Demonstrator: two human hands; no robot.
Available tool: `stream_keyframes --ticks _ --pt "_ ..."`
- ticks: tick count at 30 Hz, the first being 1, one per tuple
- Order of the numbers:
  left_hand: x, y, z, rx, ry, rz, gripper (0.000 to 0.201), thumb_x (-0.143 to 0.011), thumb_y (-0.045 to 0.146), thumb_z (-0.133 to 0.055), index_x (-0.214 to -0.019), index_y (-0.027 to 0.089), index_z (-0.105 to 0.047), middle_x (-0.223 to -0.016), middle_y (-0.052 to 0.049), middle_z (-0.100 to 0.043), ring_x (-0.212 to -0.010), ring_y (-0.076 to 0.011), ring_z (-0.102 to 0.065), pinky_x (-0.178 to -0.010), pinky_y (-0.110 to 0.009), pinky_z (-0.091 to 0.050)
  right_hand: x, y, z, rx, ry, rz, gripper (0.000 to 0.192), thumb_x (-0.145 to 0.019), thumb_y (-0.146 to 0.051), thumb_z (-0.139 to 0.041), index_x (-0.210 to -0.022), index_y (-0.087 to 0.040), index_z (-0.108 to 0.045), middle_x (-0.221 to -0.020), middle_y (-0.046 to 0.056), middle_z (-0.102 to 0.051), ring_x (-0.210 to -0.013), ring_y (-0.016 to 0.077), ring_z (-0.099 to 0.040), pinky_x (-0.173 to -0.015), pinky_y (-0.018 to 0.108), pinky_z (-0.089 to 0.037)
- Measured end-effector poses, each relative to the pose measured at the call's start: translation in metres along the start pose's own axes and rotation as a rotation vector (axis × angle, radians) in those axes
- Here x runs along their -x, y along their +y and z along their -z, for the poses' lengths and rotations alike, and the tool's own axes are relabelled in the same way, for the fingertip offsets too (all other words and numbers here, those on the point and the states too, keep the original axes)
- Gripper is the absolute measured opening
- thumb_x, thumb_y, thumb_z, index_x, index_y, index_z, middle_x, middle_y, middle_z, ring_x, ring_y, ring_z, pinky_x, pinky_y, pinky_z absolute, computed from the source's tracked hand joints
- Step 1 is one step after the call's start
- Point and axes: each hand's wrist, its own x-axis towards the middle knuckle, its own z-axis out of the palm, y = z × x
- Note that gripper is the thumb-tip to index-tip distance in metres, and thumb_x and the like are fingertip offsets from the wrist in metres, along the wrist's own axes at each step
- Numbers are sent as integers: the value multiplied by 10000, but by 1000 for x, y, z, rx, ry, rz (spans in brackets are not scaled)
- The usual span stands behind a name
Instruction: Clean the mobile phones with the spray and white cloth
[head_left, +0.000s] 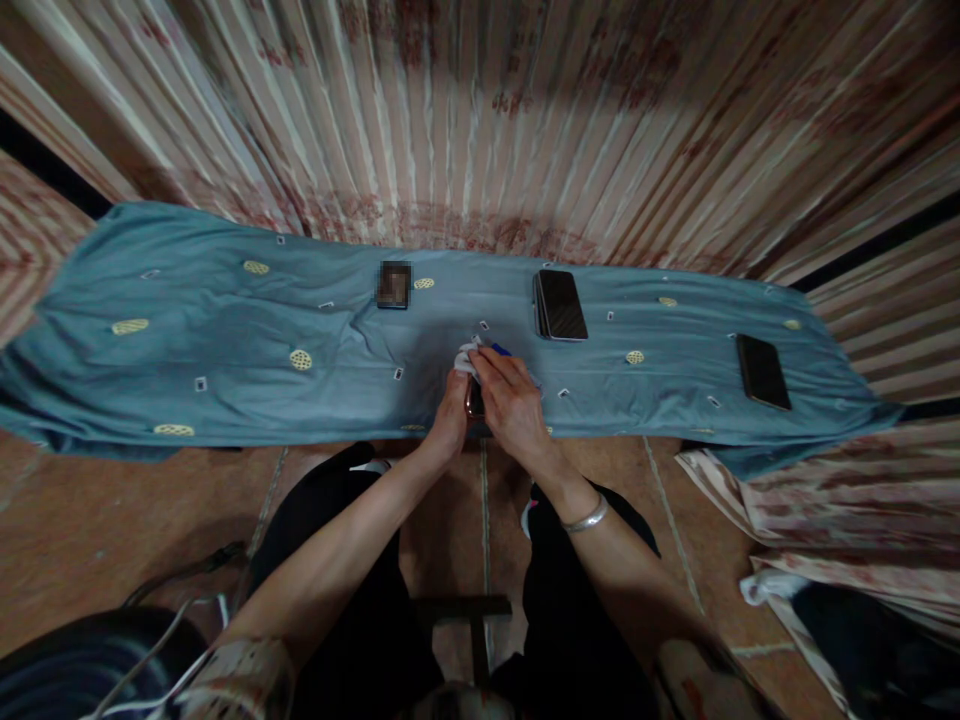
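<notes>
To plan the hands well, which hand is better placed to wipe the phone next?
Probably the right hand: it touches the white cloth, while the left hand holds the phone by its side.

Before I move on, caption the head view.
Left hand holds a dark device, right hand a white cloth at its far end, above blue fabric.

Creased matt cloth (pixel 225 350) drapes the tabletop (pixel 660 385); over it, a glossy phone (pixel 473 399) and matt wad (pixel 465 356); beyond it, pleated fabric curtain (pixel 450 130).
</notes>
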Motion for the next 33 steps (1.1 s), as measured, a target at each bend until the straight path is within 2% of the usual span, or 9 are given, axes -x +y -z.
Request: stream_keyframes --ticks 4,15,23,29,33 --pt "0 5 -2 -4 27 27 259 -1046 278 -510 -1175 188 -715 -1219 -68 -768 -1248 -225 -682 -1090 -385 -552 0 6 -3 -1 -9 -21 483 -1039 -134 -417 -1450 -204 -660 -1420 128 -701 -1291 276 -656 -1152 491 -518" --pt "4 26 -5 31 -10 88 389 -1108 361 -359 -1062 187 -704 -1015 -60 -792 -1118 -222 -736 -965 -364 -607 1 26 -10 38 -14 -63 465 -1012 -137 -420 -1384 -166 -697 -1381 157 -724 -1246 276 -679 -1114 491 -550" --pt "0 27 1 46 -9 80 386 -1092 388 -398 -1127 178 -720 -1014 -75 -793 -1096 -261 -746 -951 -406 -621 1 23 -15 13 -20 -72 473 -1013 -137 -403 -1388 -151 -690 -1402 163 -713 -1257 286 -669 -1132 504 -535" --pt "-2 32 2 63 -2 54 418 -1106 356 -350 -1140 140 -707 -1035 -91 -794 -1100 -238 -745 -953 -371 -613 3 17 -17 25 -39 -57 489 -1004 -109 -400 -1401 -157 -682 -1401 151 -711 -1267 274 -661 -1146 489 -526" --pt "-7 36 3 69 5 24 421 -1098 375 -370 -1228 146 -699 -1056 -82 -795 -1060 -226 -753 -940 -359 -618 5 11 -18 38 -63 -39 481 -1021 -114 -379 -1389 -124 -689 -1406 164 -710 -1276 278 -666 -1158 493 -522"
